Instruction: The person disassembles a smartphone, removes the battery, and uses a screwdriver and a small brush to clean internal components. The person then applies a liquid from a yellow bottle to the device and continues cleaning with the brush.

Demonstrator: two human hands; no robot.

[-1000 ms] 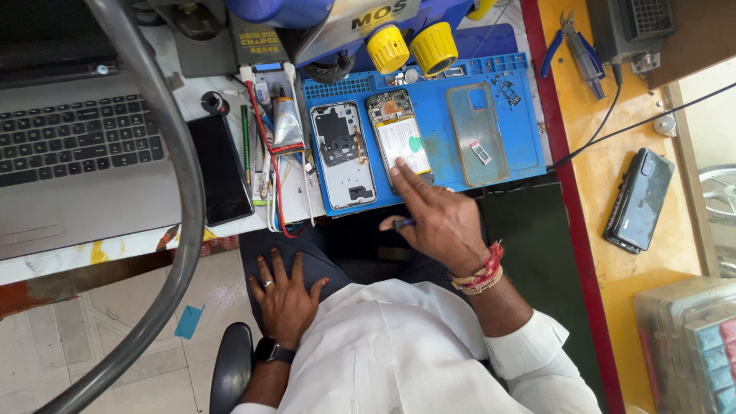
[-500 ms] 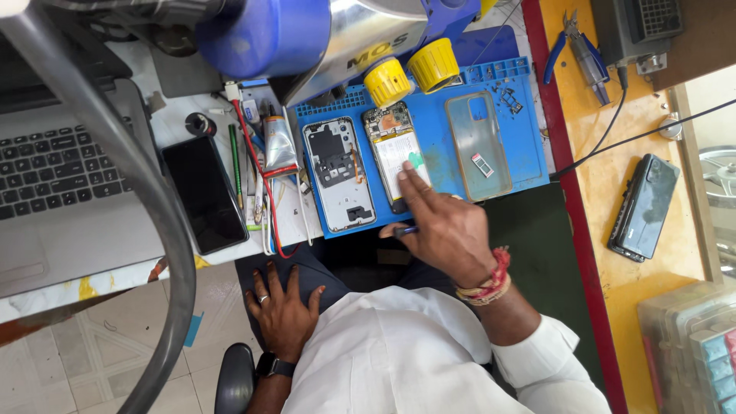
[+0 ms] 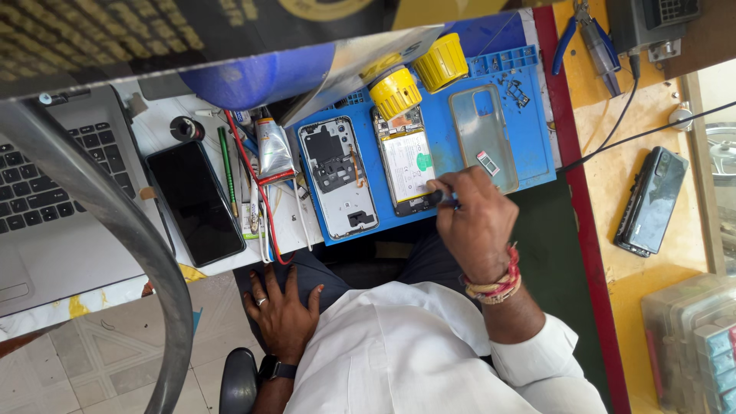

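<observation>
My right hand (image 3: 477, 224), with a red thread band at the wrist, is pinched on a small dark tool with a blue end (image 3: 446, 199). The tool's tip touches the lower right corner of an opened phone (image 3: 405, 157) whose white battery shows. That phone lies on a blue work mat (image 3: 537, 146), between a phone back shell (image 3: 337, 178) and a clear case (image 3: 483, 134). My left hand (image 3: 282, 308) lies flat on my thigh below the table edge with the fingers spread. It wears a ring and a dark watch and holds nothing.
Two yellow caps (image 3: 418, 77) stand at the mat's top under a blue microscope body (image 3: 253, 80). A black phone (image 3: 195, 201), a glue tube (image 3: 272, 147) and a laptop (image 3: 46, 199) lie left. Another phone (image 3: 652, 201), blue pliers (image 3: 586, 34) and a cable are right.
My right hand slid from the middle of the opened phone down to its lower right corner. The view shifted and the microscope now covers more of the top. The left hand stayed on the thigh.
</observation>
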